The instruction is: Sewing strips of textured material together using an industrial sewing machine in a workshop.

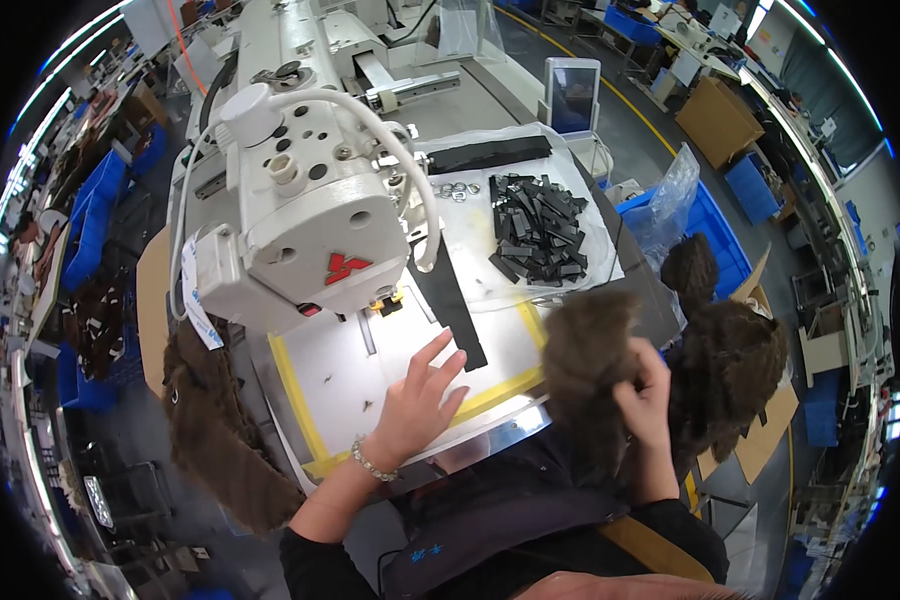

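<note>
My left hand (420,400), with a beaded bracelet at the wrist, hovers over the white sewing bed (410,345) edged in yellow tape. Its fingers are spread and hold nothing. Just beyond the fingertips lies a long black strip (460,315), running back beside the head of a large white sewing machine (310,220). At the bed's right front corner, my right hand (648,395) is closed on a dark brown fur piece (590,370). That fur is smeared by motion and hangs down toward my lap; its lower end merges with the dark clothing.
A heap of short black pieces (540,232), small metal buckles (458,190) and a black band (490,153) lie on a white sheet. More brown fur (735,360) fills a carton at right; another fur length (205,430) hangs at left. A blue bin (715,235) and a screen (572,95) stand beyond.
</note>
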Available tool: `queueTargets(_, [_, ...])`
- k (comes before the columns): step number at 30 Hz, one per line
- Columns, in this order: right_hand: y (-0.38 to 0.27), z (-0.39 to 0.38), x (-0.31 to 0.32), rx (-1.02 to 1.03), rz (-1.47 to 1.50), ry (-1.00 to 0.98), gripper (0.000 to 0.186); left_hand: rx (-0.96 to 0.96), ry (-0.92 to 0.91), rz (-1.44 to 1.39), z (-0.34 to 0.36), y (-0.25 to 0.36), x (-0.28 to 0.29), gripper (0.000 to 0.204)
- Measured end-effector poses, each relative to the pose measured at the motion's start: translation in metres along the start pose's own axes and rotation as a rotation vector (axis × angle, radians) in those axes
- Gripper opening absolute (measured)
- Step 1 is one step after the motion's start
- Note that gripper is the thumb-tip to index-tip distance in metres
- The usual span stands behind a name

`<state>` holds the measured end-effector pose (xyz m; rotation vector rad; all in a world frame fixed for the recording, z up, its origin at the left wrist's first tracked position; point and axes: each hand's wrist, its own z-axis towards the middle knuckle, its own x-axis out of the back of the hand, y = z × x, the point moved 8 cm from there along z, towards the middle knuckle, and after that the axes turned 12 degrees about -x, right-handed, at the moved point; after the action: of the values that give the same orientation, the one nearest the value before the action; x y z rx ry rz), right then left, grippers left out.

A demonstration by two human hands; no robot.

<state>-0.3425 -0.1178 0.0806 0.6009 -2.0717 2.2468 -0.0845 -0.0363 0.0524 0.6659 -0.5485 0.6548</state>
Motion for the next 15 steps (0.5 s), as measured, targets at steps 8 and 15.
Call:
queueTargets(8, [0.030, -0.028, -0.162, -0.371, 0.453, -0.620, 0.057, 0.058, 0.152, -0.028, -0.017, 0.002, 0.062, 0.058])
queueTargets(15, [0.020, -0.013, -0.173, -0.290, -0.010, -1.022, 0.051, 0.214, -0.164, 0.004, -0.055, -0.008, 0.049, 0.051])
